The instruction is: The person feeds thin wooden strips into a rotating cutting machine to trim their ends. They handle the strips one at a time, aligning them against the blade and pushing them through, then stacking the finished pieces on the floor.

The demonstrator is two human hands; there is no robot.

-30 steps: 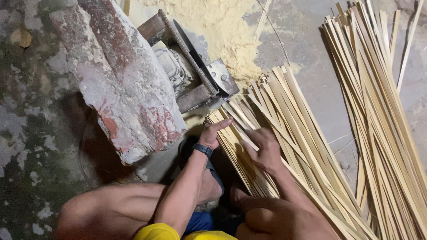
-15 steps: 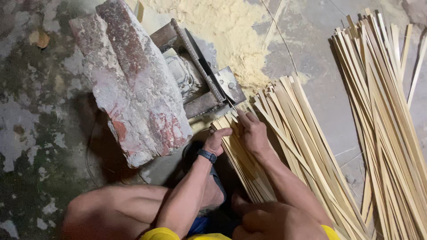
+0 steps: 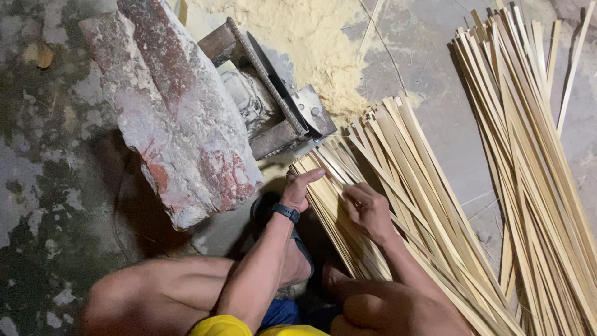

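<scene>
In the middle of the frame I see my left hand (image 3: 301,188) open, fingers flat on the bamboo strips (image 3: 348,205); my right hand (image 3: 368,211) loosely curled, pinching strips there

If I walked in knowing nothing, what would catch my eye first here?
Probably the pale bamboo strips fanned across the floor at centre, with both hands on them: the left hand and the right hand. A second pile lies at right. At upper left a big reddish stone slab leans beside a metal blade tool, with sawdust behind.
</scene>
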